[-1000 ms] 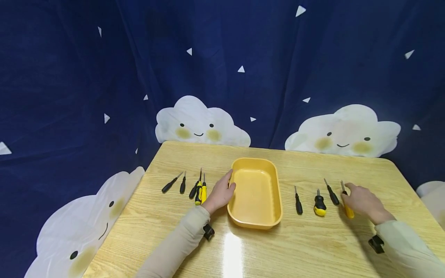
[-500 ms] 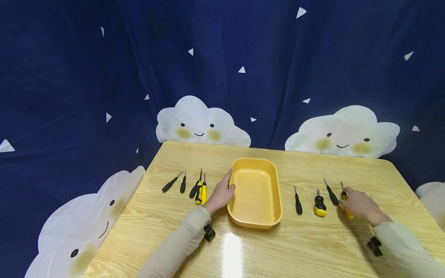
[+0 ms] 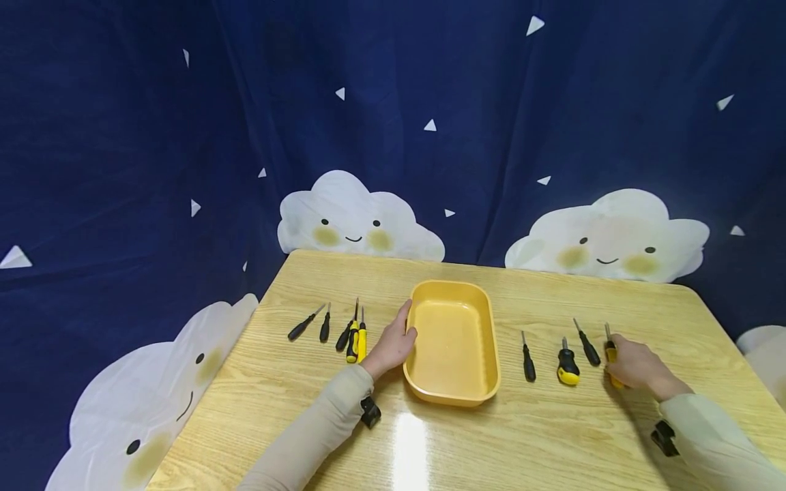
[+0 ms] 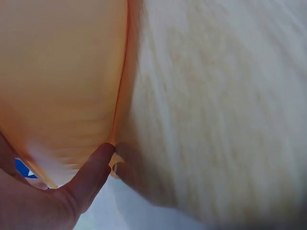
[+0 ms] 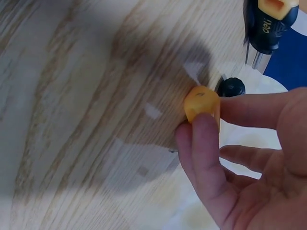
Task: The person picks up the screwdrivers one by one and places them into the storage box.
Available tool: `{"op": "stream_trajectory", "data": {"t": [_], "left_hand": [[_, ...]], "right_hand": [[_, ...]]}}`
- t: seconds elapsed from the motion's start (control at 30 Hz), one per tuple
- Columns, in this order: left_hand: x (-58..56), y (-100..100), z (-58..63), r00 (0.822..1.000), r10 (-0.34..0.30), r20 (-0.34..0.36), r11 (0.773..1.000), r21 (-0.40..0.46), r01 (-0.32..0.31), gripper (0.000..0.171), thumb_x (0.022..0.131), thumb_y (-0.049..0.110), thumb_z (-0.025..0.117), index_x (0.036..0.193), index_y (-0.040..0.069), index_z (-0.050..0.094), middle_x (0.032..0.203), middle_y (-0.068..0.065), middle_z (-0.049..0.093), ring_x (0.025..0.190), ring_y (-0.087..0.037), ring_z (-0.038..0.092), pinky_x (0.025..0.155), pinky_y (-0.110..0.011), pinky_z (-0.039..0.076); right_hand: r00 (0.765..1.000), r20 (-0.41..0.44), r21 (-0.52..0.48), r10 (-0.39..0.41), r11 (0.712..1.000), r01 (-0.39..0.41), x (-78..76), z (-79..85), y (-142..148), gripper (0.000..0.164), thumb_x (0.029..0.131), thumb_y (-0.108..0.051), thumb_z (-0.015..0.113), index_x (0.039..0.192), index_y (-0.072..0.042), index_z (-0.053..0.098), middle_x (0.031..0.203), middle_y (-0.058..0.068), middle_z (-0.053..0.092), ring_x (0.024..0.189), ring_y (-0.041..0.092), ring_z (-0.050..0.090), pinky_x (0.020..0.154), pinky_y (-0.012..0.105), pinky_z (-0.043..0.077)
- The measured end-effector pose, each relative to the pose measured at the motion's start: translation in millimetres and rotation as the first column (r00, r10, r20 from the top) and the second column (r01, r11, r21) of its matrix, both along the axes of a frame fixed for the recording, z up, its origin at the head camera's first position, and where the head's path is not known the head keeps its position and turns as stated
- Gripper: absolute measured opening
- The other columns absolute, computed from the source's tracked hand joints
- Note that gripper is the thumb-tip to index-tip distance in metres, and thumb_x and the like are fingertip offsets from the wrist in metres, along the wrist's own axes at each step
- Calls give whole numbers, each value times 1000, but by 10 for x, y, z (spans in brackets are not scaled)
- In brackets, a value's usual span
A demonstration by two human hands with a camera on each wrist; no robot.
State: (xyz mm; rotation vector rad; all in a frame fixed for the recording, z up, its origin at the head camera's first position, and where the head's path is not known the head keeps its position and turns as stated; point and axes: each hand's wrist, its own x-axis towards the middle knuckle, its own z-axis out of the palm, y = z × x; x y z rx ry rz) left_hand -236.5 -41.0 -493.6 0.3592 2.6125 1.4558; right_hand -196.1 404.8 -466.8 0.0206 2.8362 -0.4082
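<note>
Head view: right hand (image 3: 638,365) pinches a black-and-yellow screwdriver (image 3: 611,355), left hand (image 3: 391,342) grips the yellow rectangular plastic tray (image 3: 451,344), and eight more black or yellow screwdrivers (image 3: 568,369) lie outside it.

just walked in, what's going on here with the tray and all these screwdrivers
A person's right hand pinches a black-and-yellow screwdriver, while the left hand holds the left side of a yellow tray on a wooden table. Five other screwdrivers lie to the left of the tray, and three more lie between it and the right hand.
</note>
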Motion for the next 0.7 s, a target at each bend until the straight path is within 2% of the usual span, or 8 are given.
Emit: {"op": "stream_trajectory", "data": {"t": [0.13, 0.33, 0.57, 0.7], "left_hand": [[4, 4, -10, 1000, 7, 4, 1000, -5, -7, 58, 99, 14, 38, 152, 11, 15, 146, -21, 34, 123, -29, 46, 102, -39, 37], [18, 3, -5, 1000, 15, 3, 1000, -6, -15, 58, 99, 15, 38, 153, 11, 15, 144, -21, 37, 122, -30, 48, 101, -40, 38], [21, 0, 3, 1000, 18, 13, 1000, -11, -18, 58, 100, 16, 37, 153, 13, 14, 145, -21, 36, 122, -30, 48, 101, -40, 38], [18, -2, 3, 1000, 15, 17, 1000, -6, -15, 58, 100, 16, 37, 153, 14, 14, 146, -20, 36, 123, -30, 46, 101, -39, 38]], "right_hand": [[1000, 4, 2, 4, 1000, -4, -10, -6, 8, 64, 85, -11, 61, 128, 24, 28, 99, 38, 54, 71, 31, 58, 63, 45, 46], [999, 24, -52, -23, 998, 24, -17, -10, 3, 60, 87, -6, 57, 129, 23, 25, 82, 23, 56, 52, 18, 56, 52, 36, 48], [999, 13, -90, -30, 995, 32, -17, -28, 2, 55, 83, -5, 60, 123, 21, 31, 77, 17, 53, 53, 18, 57, 48, 33, 49], [999, 17, -93, -30, 995, 31, -31, -43, 10, 59, 82, -4, 59, 126, 21, 29, 78, 19, 54, 51, 18, 56, 48, 34, 49]]}}
